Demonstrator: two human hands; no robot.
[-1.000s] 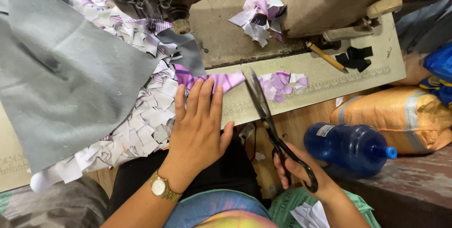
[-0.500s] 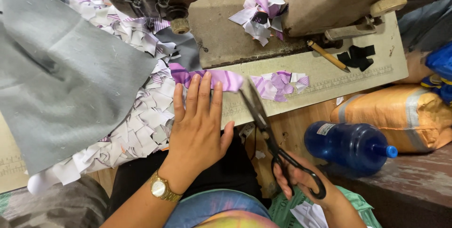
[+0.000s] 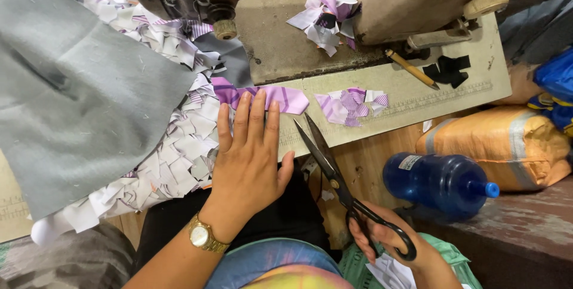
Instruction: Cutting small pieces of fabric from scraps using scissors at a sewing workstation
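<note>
A: Change since the earlier frames? Go from the left.

B: Grey cloth [image 3: 77,92] lies as before over the left of the table. The string of small white and purple patches [image 3: 173,151] has not shifted. The left hand [image 3: 248,166] stays flat and fully spread, gripping nothing, its fingertips on the purple striped strip [image 3: 262,97] at the table edge. The strip has been drawn out longer toward the right than a second ago.

A: And the other hand?

B: The right hand [image 3: 394,244] is closed through the loops of the black scissors [image 3: 334,175]. The blades stand slightly parted and have come nearer the strip's right end; the tips are now just beside it, not yet on it.

A: Your reading?

B: The strip looks held down for cutting, with no cut yet made (no fresh loose piece shows at the blades).

A: Containers?

B: One blue plastic bottle [image 3: 439,183] lies on its side to the right, cap on. The tinted wall hides any contents, so I cannot tell its fill. Beyond it sits a tan sack [image 3: 507,145], closed and bulging; contents not visible.
</note>
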